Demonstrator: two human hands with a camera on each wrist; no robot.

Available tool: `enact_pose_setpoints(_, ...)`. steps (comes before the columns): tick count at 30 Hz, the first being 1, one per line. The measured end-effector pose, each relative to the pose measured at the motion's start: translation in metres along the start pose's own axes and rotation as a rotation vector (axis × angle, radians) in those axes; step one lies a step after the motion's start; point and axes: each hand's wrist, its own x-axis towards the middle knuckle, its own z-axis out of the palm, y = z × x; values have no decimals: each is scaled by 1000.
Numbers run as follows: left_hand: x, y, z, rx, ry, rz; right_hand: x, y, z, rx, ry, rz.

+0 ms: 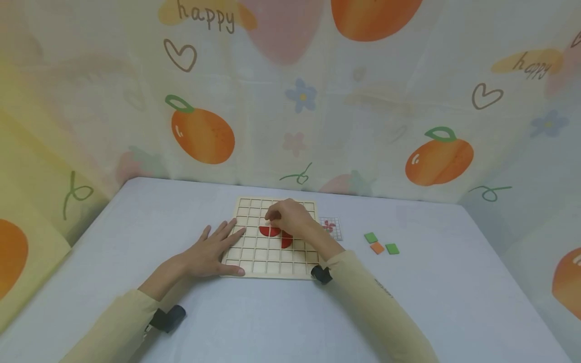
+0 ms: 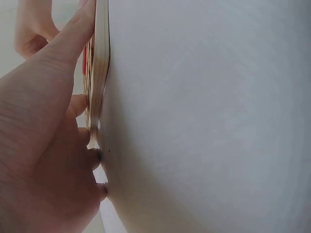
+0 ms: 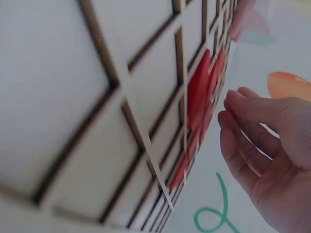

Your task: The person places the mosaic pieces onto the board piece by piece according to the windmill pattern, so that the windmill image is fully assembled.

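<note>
A pale wooden grid board lies on the table, with red pieces in some of its squares. A red half-round shape and a red piece show near its middle; part of the red is hidden by my right hand. That hand hovers over the board, fingers loosely curled, and in the right wrist view nothing shows between its fingertips. My left hand rests along the board's left side, fingers spread, with the thumb on the near left corner.
Right of the board lies a small card with a red pattern on a grid, partly behind my right wrist. Farther right are two green tiles and an orange tile. A printed cloth hangs behind the white table.
</note>
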Motion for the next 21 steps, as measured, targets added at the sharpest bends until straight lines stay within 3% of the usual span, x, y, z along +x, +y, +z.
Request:
enact_pose_setpoints(9, 0, 1, 0, 2, 5, -7, -18, 13, -24, -21, 50, 1)
enact_pose_setpoints(16, 0, 0, 1, -4, 3, -13, -38, 32, -35, -19, 64, 68)
enact_pose_setpoints(21, 0, 1, 0, 5, 1, -12, -54, 46, -42, -49, 68, 72)
